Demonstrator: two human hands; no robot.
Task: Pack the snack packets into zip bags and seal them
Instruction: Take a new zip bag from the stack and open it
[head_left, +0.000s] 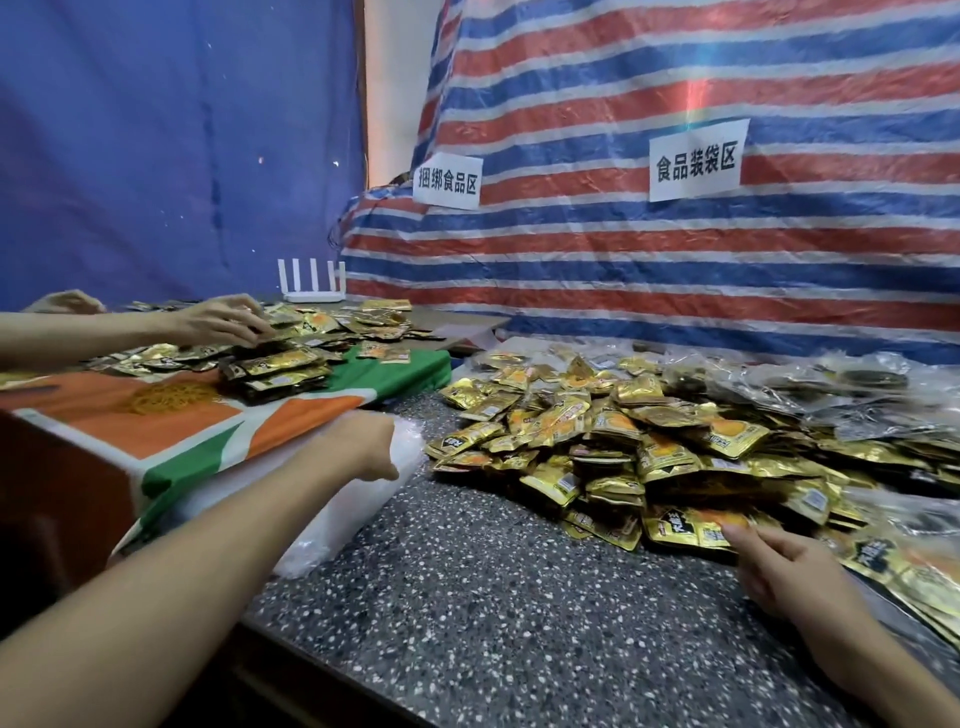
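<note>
Your left hand (363, 449) reaches out to the stack of clear zip bags (332, 525) lying at the table's left edge, against the orange and green cloth (182, 421). The hand rests on the top of the stack with its thumb toward you. Its fingers are hidden on the far side, so you cannot tell how far that grip is closed or whether it has hold of a bag.

Your right hand (779, 569) is low on the right, one fingertip touching the near edge of a gold snack packet (685, 525) at the front of the pile of snack packets (623, 436). Whether that grip pinches the packet or only touches it cannot be told.

The pile spreads over the speckled table (467, 597), and filled clear bags (857, 395) lie behind it on the right, near the striped tarp (623, 270). Two paper signs (696, 161) hang on the tarp.

On the cloth to the left, another person's hands (223, 322) are over a second heap of packets (280, 364). A white router (311, 283) stands behind.
</note>
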